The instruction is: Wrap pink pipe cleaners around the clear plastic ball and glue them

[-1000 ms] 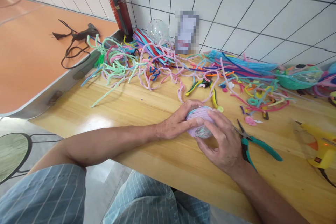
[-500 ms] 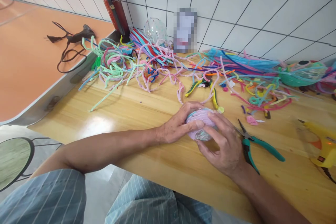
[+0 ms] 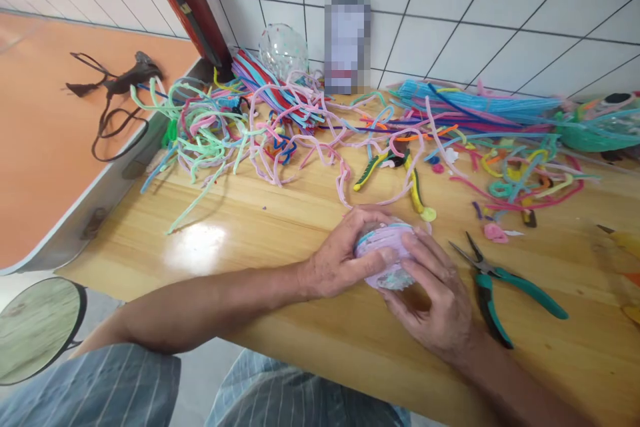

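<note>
Between my two hands is a clear plastic ball wrapped in lilac pipe cleaners (image 3: pixel 387 240), with a light blue strand near its top and bare clear plastic showing at the lower side. My left hand (image 3: pixel 345 253) grips it from the left, thumb lying across the lilac strands. From the right, my right hand (image 3: pixel 437 293) closes on it, fingertips on the wrapped front and thumb underneath. A loose lilac pipe cleaner (image 3: pixel 345 180) curves across the table just beyond the ball. Teal-handled needle-nose pliers (image 3: pixel 493 273) lie partly spread beside my right hand.
Yellow-and-green cutters (image 3: pixel 395 160) lie behind the ball. Tangled pipe cleaners (image 3: pixel 215 127) and blue bundles (image 3: pixel 480 103) line the wall. A red thermos (image 3: pixel 187 7), a clear ball (image 3: pixel 283 50) and a blurred-out phone-like object (image 3: pixel 347 47) stand behind. A yellow tool (image 3: pixel 627 247) shows at right.
The view has shifted, so the hands and ball sit slightly lower and the pliers farther right. Both hands keep their hold on the ball, with little change in finger position.
</note>
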`<state>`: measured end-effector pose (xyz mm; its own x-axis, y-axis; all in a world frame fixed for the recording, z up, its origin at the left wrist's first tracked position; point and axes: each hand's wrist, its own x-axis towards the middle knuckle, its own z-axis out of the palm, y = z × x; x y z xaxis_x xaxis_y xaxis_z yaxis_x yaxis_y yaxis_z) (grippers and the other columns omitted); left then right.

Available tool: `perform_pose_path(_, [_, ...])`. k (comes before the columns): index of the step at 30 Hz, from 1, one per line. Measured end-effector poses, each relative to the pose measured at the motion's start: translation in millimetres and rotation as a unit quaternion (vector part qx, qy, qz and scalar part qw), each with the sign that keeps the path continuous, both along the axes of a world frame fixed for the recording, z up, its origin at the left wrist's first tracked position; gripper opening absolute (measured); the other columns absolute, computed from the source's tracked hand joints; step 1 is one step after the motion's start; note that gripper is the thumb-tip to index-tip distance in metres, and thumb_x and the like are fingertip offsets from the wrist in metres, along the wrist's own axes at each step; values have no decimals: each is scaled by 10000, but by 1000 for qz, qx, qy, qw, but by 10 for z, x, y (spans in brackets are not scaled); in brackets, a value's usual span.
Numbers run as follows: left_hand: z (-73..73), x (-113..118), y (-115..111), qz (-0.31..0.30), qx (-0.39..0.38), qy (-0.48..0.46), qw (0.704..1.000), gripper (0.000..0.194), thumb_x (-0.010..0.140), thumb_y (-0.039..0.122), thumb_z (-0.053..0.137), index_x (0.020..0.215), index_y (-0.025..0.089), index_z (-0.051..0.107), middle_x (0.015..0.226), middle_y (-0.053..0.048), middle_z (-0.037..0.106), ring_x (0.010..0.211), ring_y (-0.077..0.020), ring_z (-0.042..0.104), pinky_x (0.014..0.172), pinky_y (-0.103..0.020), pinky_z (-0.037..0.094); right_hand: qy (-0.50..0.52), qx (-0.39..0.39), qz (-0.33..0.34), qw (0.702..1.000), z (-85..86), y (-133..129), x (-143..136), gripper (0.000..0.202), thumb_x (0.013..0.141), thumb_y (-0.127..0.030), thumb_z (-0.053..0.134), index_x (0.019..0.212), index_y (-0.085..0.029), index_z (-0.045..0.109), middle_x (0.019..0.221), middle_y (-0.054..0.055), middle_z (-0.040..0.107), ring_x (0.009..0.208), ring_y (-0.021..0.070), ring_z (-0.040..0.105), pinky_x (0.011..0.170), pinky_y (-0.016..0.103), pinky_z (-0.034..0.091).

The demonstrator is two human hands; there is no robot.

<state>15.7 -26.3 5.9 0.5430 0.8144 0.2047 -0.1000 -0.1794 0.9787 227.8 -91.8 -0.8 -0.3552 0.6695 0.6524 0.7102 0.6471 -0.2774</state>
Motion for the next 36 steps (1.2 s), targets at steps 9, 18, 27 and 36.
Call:
perform_pose_path(9, [2, 15, -42, 8, -32, 16, 999, 551, 1003, 588, 679, 1369, 219, 498, 1474, -141, 575, 1348, -282, 595, 1164, -452, 514, 15, 19, 5, 1000, -64, 12, -58, 649, 904, -222, 802, 1493, -225, 531, 1448, 150, 728, 1459, 360, 631, 1067, 588, 660])
perform_pose_path(18, [-62, -75, 63, -43, 55, 13, 997, 604, 1044, 645, 554, 1460, 216, 468, 1517, -151, 539, 1463, -314, 507, 1299, -515, 386, 34, 21, 23, 999, -47, 63, -49, 727, 894, -239, 807, 1531, -219, 458, 1528, 199, 659, 1489, 386, 597, 1144, 667, 585])
perform_pose_path(27, [-101, 2, 66, -13, 64, 35, 997, 686, 1004, 669, 613, 1495, 209, 478, 1501, -164, 550, 1427, -320, 536, 1280, -511, 414, 54, 23, 26, 998, -82, 85, -18, 751, 887, -226, 803, 1550, -219, 450, 1554, 203, 634, 1486, 380, 600, 1160, 661, 574])
perform_pose_path(36, [-112, -51, 94, -38, 39, 46, 997, 758, 989, 644, 658, 1556, 201, 421, 1567, -185, 515, 1490, -347, 501, 1310, -554, 374, 53, 18, 17, 998, -34, 93, -36, 745, 914, -239, 785, 1568, -229, 431, 1554, 192, 642, 1501, 371, 588, 1157, 651, 583])
